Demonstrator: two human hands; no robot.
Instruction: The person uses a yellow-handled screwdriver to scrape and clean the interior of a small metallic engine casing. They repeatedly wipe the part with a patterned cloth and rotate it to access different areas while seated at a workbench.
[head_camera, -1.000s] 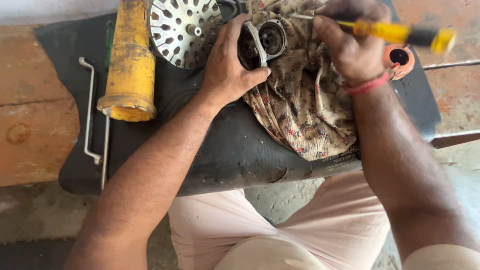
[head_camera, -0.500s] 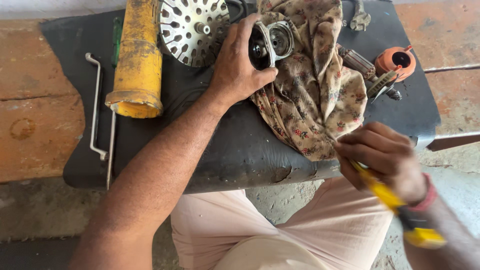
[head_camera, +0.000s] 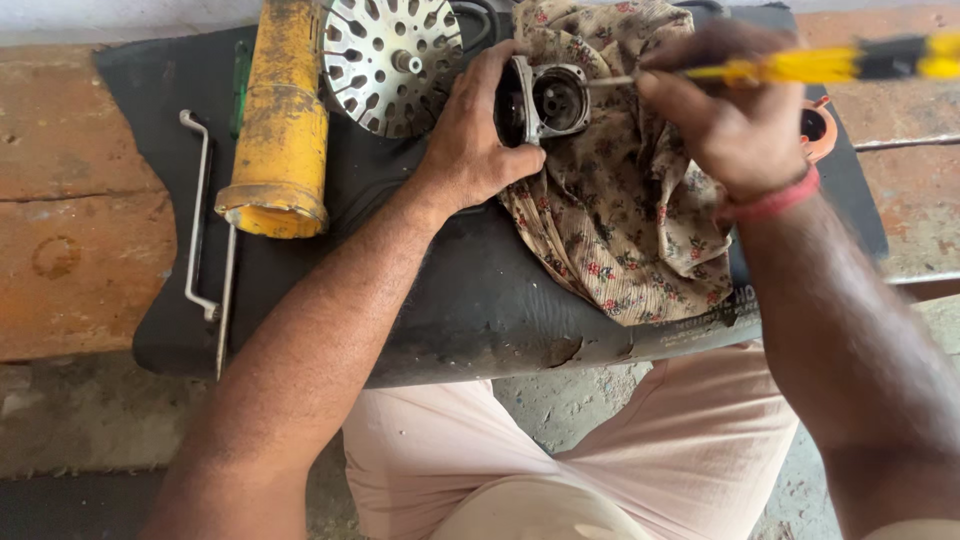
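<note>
Head view: my left hand (head_camera: 478, 150) clamps metal housing (head_camera: 545, 100); right hand (head_camera: 725, 115) fisted on yellow screwdriver (head_camera: 800, 66), tip inside. Next I'd seat it squarely.

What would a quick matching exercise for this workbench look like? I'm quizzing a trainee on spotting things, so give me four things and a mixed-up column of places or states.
Things:
1. screwdriver
2. metal housing
3. yellow tube
4. perforated disc

Places or states:
A. lying on the black mat, left of the disc
B. held in the right hand
C. gripped by the left hand on the flowered cloth
D. flat at the top of the mat, between tube and housing

Pairs: 1-B, 2-C, 3-A, 4-D
</note>
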